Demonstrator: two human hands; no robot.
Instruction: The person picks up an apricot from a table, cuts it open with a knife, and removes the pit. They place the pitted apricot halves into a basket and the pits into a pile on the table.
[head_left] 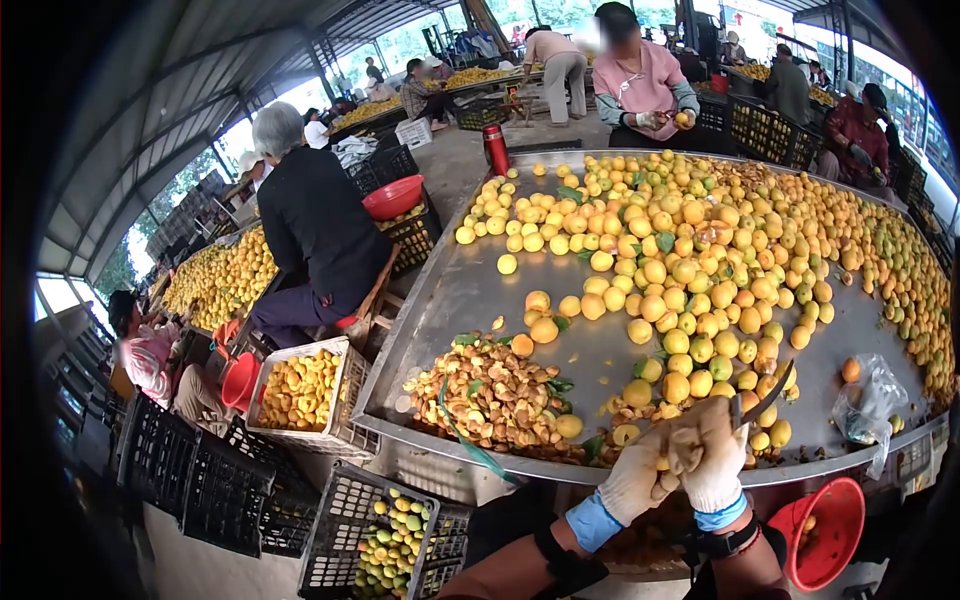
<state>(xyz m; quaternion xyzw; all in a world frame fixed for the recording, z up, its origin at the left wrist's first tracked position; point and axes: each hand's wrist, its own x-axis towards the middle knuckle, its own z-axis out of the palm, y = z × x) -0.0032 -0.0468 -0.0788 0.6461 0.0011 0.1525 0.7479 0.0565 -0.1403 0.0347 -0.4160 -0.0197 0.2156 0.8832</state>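
Observation:
Both my hands wear whitish work gloves and meet at the near edge of a metal table (440, 300). My right hand (712, 460) is closed around a knife (770, 395), whose curved dark blade points up and right. Against it, my left hand (640, 480) is closed; a bit of yellow shows by its fingers, but what it holds is mostly hidden. Just beyond the hands lie yellow-orange apricots (690, 290), spread in a large heap with some green leaves. Left of my hands sits a pile of brownish fruit scraps (495, 390).
A clear plastic bag (868, 405) lies at the right, above a red bucket (825, 530). Crates of fruit, one black (340, 530) and one pale (345, 400), stand left. A person in pink (645, 85) works across the table; another in dark clothes (325, 215) sits left.

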